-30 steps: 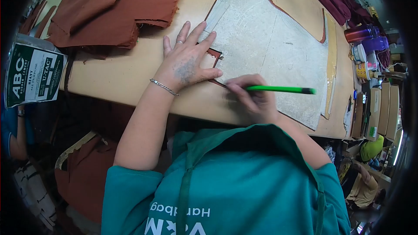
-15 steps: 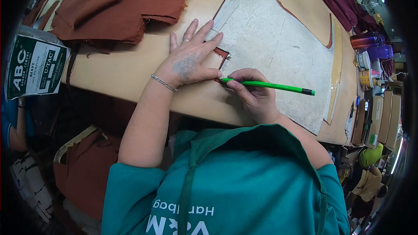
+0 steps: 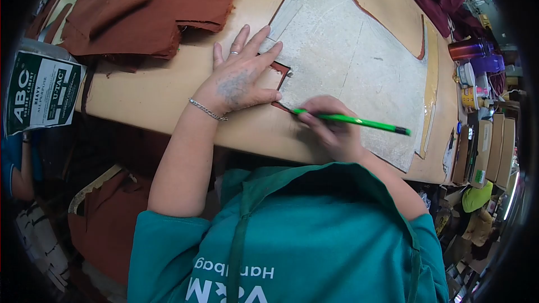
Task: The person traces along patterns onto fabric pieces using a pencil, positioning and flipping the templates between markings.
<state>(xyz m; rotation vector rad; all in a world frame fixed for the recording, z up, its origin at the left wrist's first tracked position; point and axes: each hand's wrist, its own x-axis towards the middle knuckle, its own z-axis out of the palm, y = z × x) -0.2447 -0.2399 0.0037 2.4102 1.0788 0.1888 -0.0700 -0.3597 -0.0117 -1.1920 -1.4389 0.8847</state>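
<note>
Left hand (image 3: 238,81) is lying flat, fingers apart, bracing gray board (image 3: 348,56) over rust cloth (image 3: 279,69) on tabletop (image 3: 247,129); right hand (image 3: 337,132) is pinching green pencil (image 3: 365,122), tip resting by board's near edge; dark line (image 3: 284,81) is showing around notch, so that part is looking done; right hand is covering more edge, cannot tell what's left there

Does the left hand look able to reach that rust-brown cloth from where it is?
Probably yes: the rust-brown cloth lies close by with only bare tabletop between, though the left hand would have to lift off the pale template.
</note>
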